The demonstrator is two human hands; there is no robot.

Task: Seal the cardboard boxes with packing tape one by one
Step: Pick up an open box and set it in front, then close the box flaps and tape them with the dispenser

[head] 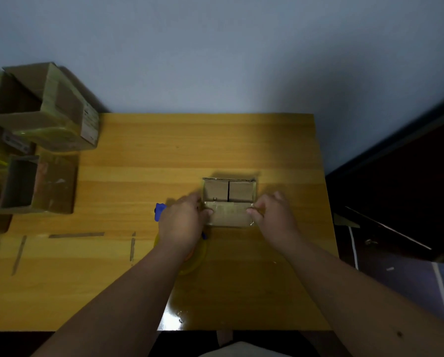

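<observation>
- I see the box (229,202) mid-tabletop (138,155), flaps folded
- My left hand (181,222) and right hand (272,215) grip its near corners, fingers curled
- Tape dispenser (160,211) under left wrist

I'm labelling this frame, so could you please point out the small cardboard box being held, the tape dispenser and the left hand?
small cardboard box (228,215): head view, near flap.
tape dispenser (160,210): head view, blue part beside the wrist.
left hand (181,222): head view, back of hand.

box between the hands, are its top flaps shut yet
Partly shut: the box has two far flaps meeting at a dark seam, while both hands hold the near flap folded.
</observation>
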